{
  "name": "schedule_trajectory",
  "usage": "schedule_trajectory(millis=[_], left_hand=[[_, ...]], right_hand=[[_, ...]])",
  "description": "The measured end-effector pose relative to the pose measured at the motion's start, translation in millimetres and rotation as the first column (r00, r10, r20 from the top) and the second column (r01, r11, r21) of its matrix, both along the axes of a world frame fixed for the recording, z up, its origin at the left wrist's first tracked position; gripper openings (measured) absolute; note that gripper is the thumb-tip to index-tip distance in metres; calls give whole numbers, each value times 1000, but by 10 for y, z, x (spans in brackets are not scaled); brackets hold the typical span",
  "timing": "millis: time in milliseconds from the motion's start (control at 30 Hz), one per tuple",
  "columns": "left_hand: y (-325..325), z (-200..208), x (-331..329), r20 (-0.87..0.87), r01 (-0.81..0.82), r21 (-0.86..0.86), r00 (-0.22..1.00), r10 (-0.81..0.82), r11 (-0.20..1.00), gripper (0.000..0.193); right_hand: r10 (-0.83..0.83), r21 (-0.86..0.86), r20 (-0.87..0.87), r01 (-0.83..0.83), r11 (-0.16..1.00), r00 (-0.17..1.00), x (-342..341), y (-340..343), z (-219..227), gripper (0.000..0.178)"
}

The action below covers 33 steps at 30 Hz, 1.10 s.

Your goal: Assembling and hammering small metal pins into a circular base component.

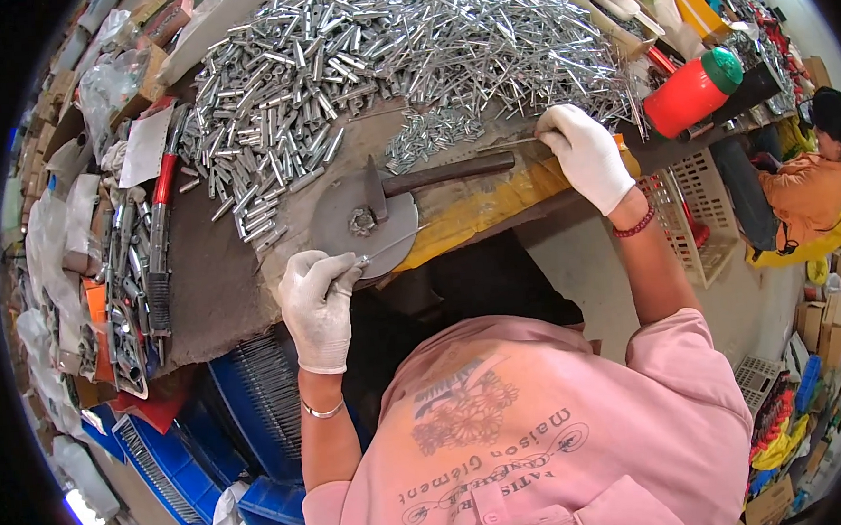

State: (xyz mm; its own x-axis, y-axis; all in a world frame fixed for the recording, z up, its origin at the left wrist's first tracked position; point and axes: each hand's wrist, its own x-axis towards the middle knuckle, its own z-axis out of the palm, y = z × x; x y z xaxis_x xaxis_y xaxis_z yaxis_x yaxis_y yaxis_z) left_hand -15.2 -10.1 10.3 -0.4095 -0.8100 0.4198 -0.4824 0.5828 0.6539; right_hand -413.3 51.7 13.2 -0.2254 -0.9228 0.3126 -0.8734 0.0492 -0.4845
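steel lay thick across our desk [218, 306]. toward the left we had a red-handled tool [163, 181] beside other hand tools, then a broad heap of short tubes [270, 109], loose and seemingly waiting. next came our gloved left hand [316, 301], its grip drawn together, thumb and fingers pinching a small metal piece [361, 261] at the near edge of the grey disc [335, 221]. from that piece a thin rod [396, 241] reached out over the disc, so we judged this one to be midway, begun but not set aside. a hammer [449, 173] rested with its head on the disc and its handle on the desk, in neither of our hands. behind it lay a little cluster of small pieces [433, 136]; whether we had finished those, we could not tell. further over, a large heap of slender rods [533, 57] suggested that much was left. our gloved right hand [583, 154] was at the desk's front edge, fingers curled inward around the end of a slim stick [509, 145]; we could not tell whether its grip truly pinched it. a red bottle [686, 98] with a green top was to the right.
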Motion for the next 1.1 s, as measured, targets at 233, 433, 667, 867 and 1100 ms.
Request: schedule_trajectory(millis=[233,433,667,867,1100], left_hand=[[4,32,-1,-20,-2,15,1000,2,1000,21],[-11,32,-1,-15,7,-3,1000,-7,1000,19],[-22,14,-1,-45,14,6,999,-13,1000,18],[-14,-15,20,-62,8,-40,998,-11,999,17],[-52,-23,9,-56,28,-43,998,-30,999,16]], right_hand=[[216,-14,-123,-219,976,969,391,-367,88,9],[316,140,-226,-291,947,921,473,-690,24,10],[264,232,-298,-198,952,917,515,-705,93,11],[278,91,-221,-264,960,935,658,-681,148,10],[298,322,-328,-190,928,897,646,-902,26,12]])
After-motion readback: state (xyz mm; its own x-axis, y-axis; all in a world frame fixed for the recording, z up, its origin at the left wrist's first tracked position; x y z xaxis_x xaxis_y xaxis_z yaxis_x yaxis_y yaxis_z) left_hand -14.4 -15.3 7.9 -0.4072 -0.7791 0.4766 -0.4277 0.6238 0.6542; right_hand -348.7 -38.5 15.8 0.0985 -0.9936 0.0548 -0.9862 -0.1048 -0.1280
